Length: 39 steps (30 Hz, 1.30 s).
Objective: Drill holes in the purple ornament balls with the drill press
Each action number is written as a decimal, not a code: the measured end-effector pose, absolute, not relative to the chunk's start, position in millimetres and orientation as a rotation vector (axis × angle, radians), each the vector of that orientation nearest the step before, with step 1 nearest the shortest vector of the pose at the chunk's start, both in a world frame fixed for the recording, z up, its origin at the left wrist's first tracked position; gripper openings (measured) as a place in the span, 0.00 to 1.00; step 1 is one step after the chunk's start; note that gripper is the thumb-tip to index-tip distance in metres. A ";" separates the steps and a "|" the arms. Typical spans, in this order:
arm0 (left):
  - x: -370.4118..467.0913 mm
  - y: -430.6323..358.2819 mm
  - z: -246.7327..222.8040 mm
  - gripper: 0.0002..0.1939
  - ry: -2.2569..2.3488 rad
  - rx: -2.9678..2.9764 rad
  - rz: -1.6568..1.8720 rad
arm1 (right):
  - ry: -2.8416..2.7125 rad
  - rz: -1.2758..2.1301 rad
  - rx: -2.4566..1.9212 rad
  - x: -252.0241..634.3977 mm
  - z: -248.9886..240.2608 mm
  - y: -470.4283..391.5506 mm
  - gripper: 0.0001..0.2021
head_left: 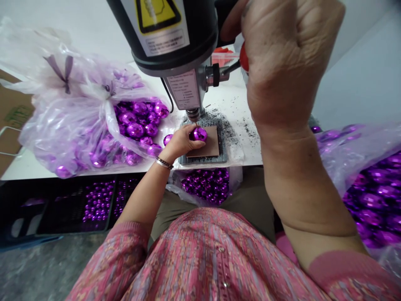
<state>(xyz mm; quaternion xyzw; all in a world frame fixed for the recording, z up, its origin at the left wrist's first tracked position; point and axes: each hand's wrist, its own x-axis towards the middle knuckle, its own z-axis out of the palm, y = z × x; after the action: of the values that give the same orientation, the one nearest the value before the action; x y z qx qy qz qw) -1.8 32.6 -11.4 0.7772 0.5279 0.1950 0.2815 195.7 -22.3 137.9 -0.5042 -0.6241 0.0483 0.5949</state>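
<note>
Nearest the camera, the right hand (pixel 285 62) is clamped round the red-ended lever (pixel 232 67) of a dark drill press (pixel 202 37), most of its fingers hidden from view.

From the left, brown cardboard (pixel 8 108) with green print stands by the left edge of the white desk (pixel 252 152); next to it a clear plastic bag (pixel 72 125), tied with a purplish strip, fills the desk's left end as far as the front edge, shiny purple balls (pixel 135 129) bunched at its right side; below the front edge there, a black crate (pixel 62 213) holds more purple balls; another ball (pixel 167 139) sits just beside the left hand (pixel 179 143).

That hand has thumb and fingers closed on a purple ball (pixel 199 134) — it rests on a brown board (pixel 212 146) over the press's grey base (pixel 223 152), near the middle of the desk's front edge, right under the chuck (pixel 192 113); whether the bit touches it, I cannot tell. Dark shavings (pixel 230 119) speckle the desk behind and right of the base; on the lap, below the front edge, lies a heap of balls (pixel 205 184) in plastic; past the desk's right end — a large bag of purple balls (pixel 376 200).
</note>
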 end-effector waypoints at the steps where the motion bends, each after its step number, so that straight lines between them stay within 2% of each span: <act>1: -0.2 32.6 -13.7 0.31 1.409 2.097 0.531 | -1.437 0.124 -1.211 194.3 140.5 -24.1 0.24; 5: 3.7 31.3 -24.1 0.29 1.350 2.034 0.553 | -1.410 0.149 -1.222 190.9 145.6 -28.9 0.23; 12: 6.5 26.6 -33.8 0.26 1.319 1.967 0.646 | -1.353 0.165 -1.020 191.0 127.1 -30.0 0.14; 15: 7.0 26.2 -34.9 0.26 1.308 1.991 0.652 | -1.368 0.069 -1.058 191.0 112.0 -36.0 0.17; 20: 7.5 26.0 -35.9 0.32 1.364 2.012 0.657 | -1.397 -0.018 -1.045 194.1 86.8 -40.4 0.19; 33: 13.7 20.9 -37.3 0.26 1.398 1.978 0.699 | -1.399 -0.179 -0.992 195.8 61.4 -37.0 0.16; 39: 17.1 19.2 -37.8 0.28 1.465 1.960 0.713 | -1.427 -0.272 -1.028 198.6 45.2 -34.1 0.17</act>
<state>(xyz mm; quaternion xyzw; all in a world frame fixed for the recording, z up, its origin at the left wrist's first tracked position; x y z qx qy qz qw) 17.1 19.2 -37.8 0.7356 0.5496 0.2674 0.2921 198.6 -34.1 45.2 -0.4488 -0.6229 -0.1188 0.6297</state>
